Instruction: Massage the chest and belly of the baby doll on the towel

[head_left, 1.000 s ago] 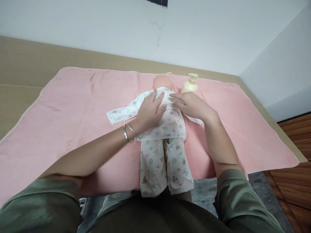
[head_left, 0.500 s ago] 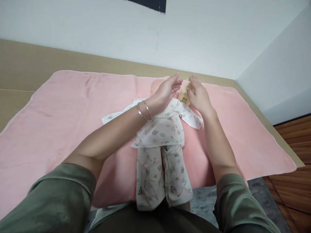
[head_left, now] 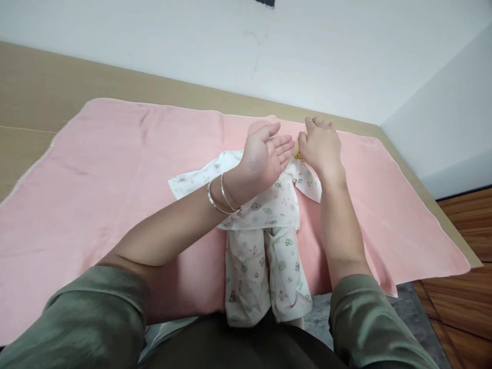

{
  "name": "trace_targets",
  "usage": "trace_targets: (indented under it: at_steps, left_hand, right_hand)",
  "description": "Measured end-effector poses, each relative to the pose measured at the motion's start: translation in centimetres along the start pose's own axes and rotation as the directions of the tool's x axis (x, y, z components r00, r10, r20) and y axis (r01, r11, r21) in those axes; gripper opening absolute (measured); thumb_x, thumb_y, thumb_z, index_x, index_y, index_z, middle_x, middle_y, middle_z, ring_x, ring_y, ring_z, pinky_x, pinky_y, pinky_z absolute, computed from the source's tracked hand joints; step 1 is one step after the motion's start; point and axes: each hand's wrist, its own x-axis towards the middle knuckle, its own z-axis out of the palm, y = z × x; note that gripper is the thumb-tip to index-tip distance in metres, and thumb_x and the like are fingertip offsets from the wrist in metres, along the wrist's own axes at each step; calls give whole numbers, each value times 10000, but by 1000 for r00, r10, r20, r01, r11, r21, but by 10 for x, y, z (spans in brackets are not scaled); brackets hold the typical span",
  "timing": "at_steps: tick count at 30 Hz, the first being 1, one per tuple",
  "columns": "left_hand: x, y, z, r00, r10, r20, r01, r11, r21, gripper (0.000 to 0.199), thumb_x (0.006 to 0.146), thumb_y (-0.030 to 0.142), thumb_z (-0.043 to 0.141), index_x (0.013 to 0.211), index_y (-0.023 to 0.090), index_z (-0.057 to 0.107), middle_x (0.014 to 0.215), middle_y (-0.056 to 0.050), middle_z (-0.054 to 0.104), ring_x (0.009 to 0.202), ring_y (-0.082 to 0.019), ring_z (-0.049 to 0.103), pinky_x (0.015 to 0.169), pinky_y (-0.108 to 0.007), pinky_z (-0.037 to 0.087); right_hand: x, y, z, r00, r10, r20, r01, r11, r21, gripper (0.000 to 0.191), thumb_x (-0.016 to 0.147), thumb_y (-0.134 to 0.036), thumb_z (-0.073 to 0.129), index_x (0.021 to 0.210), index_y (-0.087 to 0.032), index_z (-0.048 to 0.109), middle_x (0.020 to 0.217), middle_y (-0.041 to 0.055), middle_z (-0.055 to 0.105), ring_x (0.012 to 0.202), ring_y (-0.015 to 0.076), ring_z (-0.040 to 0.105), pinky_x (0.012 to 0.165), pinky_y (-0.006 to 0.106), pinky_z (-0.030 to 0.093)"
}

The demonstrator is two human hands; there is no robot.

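A baby doll in a white printed top (head_left: 282,207) and matching trousers (head_left: 248,277) lies on its back on a pink blanket (head_left: 126,154). My left hand (head_left: 269,154) hovers above its chest and hides most of the head (head_left: 261,125). Its palm is turned up, its fingers are stretched out, and nothing lies in it. To the right, my right hand (head_left: 323,146) shows its back, with loosely bent fingers slightly apart and their tips out of sight. Just behind its thumb, a yellow thing with dark face-like marks (head_left: 299,155) is mostly hidden.
Under the blanket is a light wooden surface (head_left: 26,84), which meets a white wall (head_left: 172,41) at the back. Wood-grain panels (head_left: 465,220) stand at the right, and a grey floor (head_left: 319,312) shows below the near edge. Two silver bangles (head_left: 219,197) circle my left wrist.
My left hand has turned from edge-on to palm up. My right hand has rolled so its back faces me, covering more of the yellow thing. The view has shifted slightly.
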Motion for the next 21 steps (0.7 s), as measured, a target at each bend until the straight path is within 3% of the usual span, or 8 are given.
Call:
trace_targets:
  at_steps: [4,8,13,16,21]
  left_hand:
    - [-37,0,-7,994,13,-110,-16,999,-30,610,865,362,456,1445,173,481,1461,-84,550,1464,-230,378,1228,-350,281]
    - [-53,-5,-10,986,-30,-164,32,999,10,609,843,367,453,1406,143,517,1489,-94,522,1460,-236,387,1232,-350,282]
    - [-53,-9,-18,998,-23,-61,37,966,257,601,860,413,359,1384,176,531,1484,-86,525,1462,-249,385,1192,-409,375]
    - [-51,-9,-24,998,42,49,-60,899,433,652,879,456,268,1444,188,453,1518,-76,483,1466,-262,377,1153,-449,432]
    - [-47,-13,-32,997,63,46,-78,844,531,730,890,524,210,1520,175,328,1563,-102,417,1455,-268,394,1111,-436,467]
  right_hand:
    - [-7,1,-1,999,17,47,-16,1000,-16,524,962,-256,284,1417,-49,444,1456,231,497,1385,342,443,1177,583,277]
    - [-12,3,5,996,50,78,-46,998,-52,621,985,-405,301,1502,-62,319,1589,232,324,1501,355,265,1201,620,209]
    - [-14,6,24,999,14,-29,-13,999,37,752,967,-623,297,1511,-103,309,1613,259,249,1523,381,194,1183,685,162]
    - [-18,5,31,998,-6,-70,14,993,116,742,959,-667,288,1457,-129,402,1625,260,205,1531,403,141,1152,743,131]
    - [-31,-14,15,999,-33,-42,42,968,248,666,968,-663,300,1425,-206,461,1648,183,201,1540,412,80,1133,788,105]
